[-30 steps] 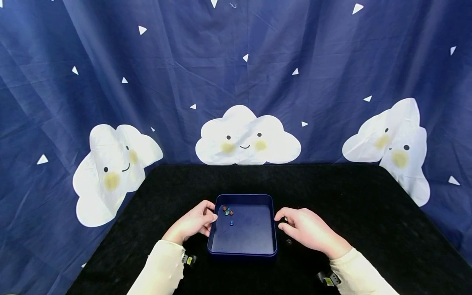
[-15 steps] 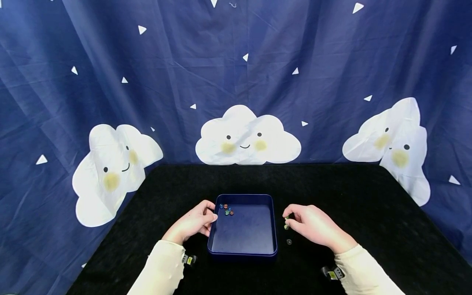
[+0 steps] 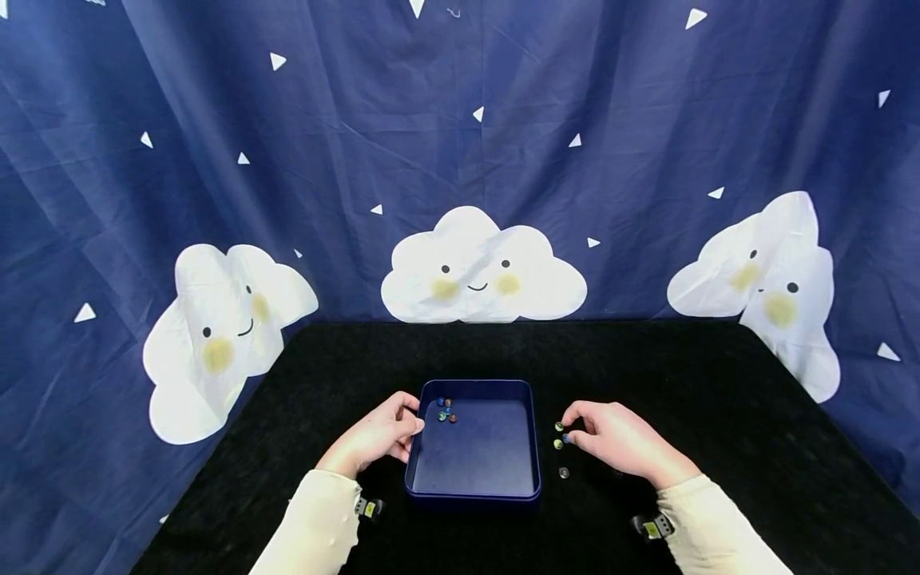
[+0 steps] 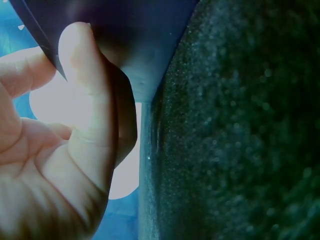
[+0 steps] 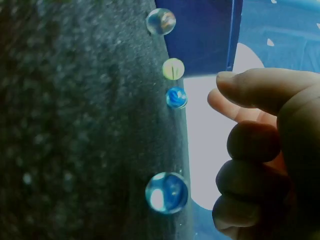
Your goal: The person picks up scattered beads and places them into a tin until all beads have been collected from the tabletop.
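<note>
Left hand (image 3: 379,435) at the tray's 9 o'clock wall, thumb and curled fingers pinching the rim of the dark blue tray (image 3: 535,447); the left wrist view shows the thumb (image 4: 85,100) pressed against the tray wall (image 4: 145,40). Tray sits on the black table (image 3: 719,399), near edge centre.

Inside the tray, a small cluster of marbles (image 3: 446,410) lies in the 11 o'clock corner, touching or nearly touching one another.

Right hand (image 3: 618,443) rests on the table at the tray's 3 o'clock, apart from the wall. Its grip is loose: fingers curled, fingertips just beside a blue marble (image 3: 566,438), contact too small to tell; the right wrist view shows nothing held. Loose marbles lie on the table between hand and tray: a green one (image 3: 558,426), a yellow-green one (image 3: 557,443), a clear one (image 3: 564,473) toward 6 o'clock.

Behind the table hangs a navy curtain (image 3: 460,120) printed with white clouds.
</note>
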The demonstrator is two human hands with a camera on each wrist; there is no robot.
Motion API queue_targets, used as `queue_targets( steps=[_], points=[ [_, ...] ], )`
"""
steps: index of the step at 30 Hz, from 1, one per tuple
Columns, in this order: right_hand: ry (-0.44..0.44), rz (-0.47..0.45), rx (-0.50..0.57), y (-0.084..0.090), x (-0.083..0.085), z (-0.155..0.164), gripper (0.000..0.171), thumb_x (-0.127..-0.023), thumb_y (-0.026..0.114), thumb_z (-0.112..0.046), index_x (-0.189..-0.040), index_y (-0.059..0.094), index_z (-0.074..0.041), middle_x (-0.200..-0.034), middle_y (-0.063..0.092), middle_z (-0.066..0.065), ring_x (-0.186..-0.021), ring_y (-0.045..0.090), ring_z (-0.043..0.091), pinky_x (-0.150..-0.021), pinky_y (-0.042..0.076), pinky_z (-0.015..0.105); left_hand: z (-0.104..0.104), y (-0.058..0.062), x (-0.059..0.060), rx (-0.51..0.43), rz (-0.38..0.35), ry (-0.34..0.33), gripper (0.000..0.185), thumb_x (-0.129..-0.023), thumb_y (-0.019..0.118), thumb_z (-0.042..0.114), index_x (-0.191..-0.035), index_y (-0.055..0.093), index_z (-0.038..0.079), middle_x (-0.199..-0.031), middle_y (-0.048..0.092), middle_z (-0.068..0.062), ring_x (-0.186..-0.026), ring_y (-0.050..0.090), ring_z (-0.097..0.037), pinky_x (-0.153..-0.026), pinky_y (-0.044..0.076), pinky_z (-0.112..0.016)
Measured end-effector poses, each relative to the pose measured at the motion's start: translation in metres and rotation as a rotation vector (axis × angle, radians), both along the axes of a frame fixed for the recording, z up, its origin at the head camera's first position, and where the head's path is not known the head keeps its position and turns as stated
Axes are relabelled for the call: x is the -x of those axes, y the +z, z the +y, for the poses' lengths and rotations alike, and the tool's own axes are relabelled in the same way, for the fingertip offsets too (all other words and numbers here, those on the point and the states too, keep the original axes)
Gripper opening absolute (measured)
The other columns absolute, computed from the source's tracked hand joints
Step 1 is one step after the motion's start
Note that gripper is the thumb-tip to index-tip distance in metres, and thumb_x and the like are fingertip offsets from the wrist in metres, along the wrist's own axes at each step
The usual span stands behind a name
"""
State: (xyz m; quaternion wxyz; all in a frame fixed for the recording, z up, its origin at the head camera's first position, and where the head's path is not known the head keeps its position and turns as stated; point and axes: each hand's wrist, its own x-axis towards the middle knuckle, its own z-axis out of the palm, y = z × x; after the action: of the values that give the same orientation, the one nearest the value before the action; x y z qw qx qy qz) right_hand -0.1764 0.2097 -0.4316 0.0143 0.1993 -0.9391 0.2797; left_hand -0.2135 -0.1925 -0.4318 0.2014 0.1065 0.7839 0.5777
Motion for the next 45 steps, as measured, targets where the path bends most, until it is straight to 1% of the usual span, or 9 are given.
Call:
queue_targets(
  steps=[8,13,16,21,23,27,33,38,45],
  points=[
    [0.023,-0.003,0.007,-0.006,0.002,0.004,0.015,-0.088,0.074,-0.019,-0.099,0.068,-0.027,-0.060,0.049,-0.016,-0.047,0.047,0.003,-0.053,0.042,0.025,0.000,0.000,0.000,0.005,0.002,0.005,0.041,-0.099,0.060,0.010,-0.130,0.038,-0.006,-0.080,0.053,-0.008,-0.064,0.056,-0.019,-0.058,0.057,-0.035],
    [0.056,-0.011,-0.007,-0.009,0.004,0.005,0.018,-0.089,0.073,-0.018,-0.104,0.070,-0.027,-0.061,0.049,-0.016,-0.050,0.047,0.002,-0.055,0.042,0.025,0.000,0.001,0.000,0.010,0.007,0.008,0.039,-0.099,0.060,0.010,-0.129,0.039,-0.004,-0.080,0.053,-0.008,-0.063,0.056,-0.019,-0.057,0.057,-0.036],
    [0.094,-0.014,-0.014,-0.011,0.005,0.005,0.022,-0.089,0.073,-0.016,-0.107,0.071,-0.026,-0.061,0.048,-0.017,-0.052,0.046,0.001,-0.056,0.042,0.025,0.000,0.002,0.000,0.012,0.010,0.008,0.039,-0.099,0.061,0.010,-0.129,0.039,-0.004,-0.079,0.053,-0.008,-0.062,0.056,-0.019,-0.057,0.057,-0.036],
    [0.132,-0.002,-0.047,-0.012,0.005,0.005,0.021,-0.086,0.074,-0.013,-0.096,0.068,-0.030,-0.060,0.046,-0.019,-0.054,0.044,0.000,-0.056,0.040,0.024,0.000,0.001,0.000,0.007,0.002,0.009,0.039,-0.099,0.060,0.009,-0.129,0.039,-0.005,-0.079,0.053,-0.009,-0.062,0.056,-0.019,-0.057,0.057,-0.035],
    [0.129,0.002,-0.060,-0.012,0.004,0.005,0.021,-0.085,0.075,-0.012,-0.091,0.066,-0.031,-0.060,0.045,-0.019,-0.054,0.044,0.000,-0.055,0.040,0.024,-0.001,0.001,0.000,0.005,0.000,0.009,0.039,-0.099,0.059,0.008,-0.129,0.039,-0.005,-0.080,0.053,-0.009,-0.062,0.056,-0.019,-0.057,0.057,-0.035],
    [0.110,-0.007,-0.064,-0.009,0.003,0.004,0.022,-0.085,0.075,-0.012,-0.090,0.065,-0.031,-0.060,0.045,-0.018,-0.053,0.044,0.000,-0.055,0.040,0.025,-0.001,0.000,0.000,0.004,0.001,0.003,0.039,-0.099,0.059,0.008,-0.129,0.039,-0.006,-0.080,0.053,-0.009,-0.062,0.056,-0.018,-0.058,0.057,-0.035],
    [0.104,-0.009,-0.035,-0.004,0.001,0.003,0.020,-0.086,0.075,-0.013,-0.092,0.065,-0.029,-0.060,0.045,-0.018,-0.053,0.044,0.000,-0.055,0.040,0.025,0.000,0.001,0.000,0.001,-0.006,-0.002,0.040,-0.099,0.060,0.009,-0.129,0.038,-0.006,-0.082,0.053,-0.010,-0.064,0.056,-0.019,-0.058,0.058,-0.036],
    [0.101,0.014,-0.025,0.001,0.000,0.001,0.018,-0.089,0.074,-0.014,-0.094,0.066,-0.029,-0.060,0.046,-0.018,-0.052,0.044,0.000,-0.054,0.040,0.025,-0.001,0.001,0.000,0.000,-0.009,0.000,0.040,-0.099,0.059,0.009,-0.130,0.038,-0.006,-0.083,0.053,-0.010,-0.064,0.056,-0.019,-0.058,0.058,-0.036],
    [0.079,0.059,-0.038,0.010,-0.004,-0.006,0.016,-0.091,0.073,-0.017,-0.100,0.067,-0.028,-0.061,0.046,-0.018,-0.051,0.043,0.000,-0.055,0.042,0.024,0.000,0.002,0.000,0.004,-0.001,-0.001,0.040,-0.099,0.060,0.010,-0.129,0.038,-0.006,-0.080,0.053,-0.009,-0.063,0.056,-0.019,-0.058,0.058,-0.036]
  ],
)
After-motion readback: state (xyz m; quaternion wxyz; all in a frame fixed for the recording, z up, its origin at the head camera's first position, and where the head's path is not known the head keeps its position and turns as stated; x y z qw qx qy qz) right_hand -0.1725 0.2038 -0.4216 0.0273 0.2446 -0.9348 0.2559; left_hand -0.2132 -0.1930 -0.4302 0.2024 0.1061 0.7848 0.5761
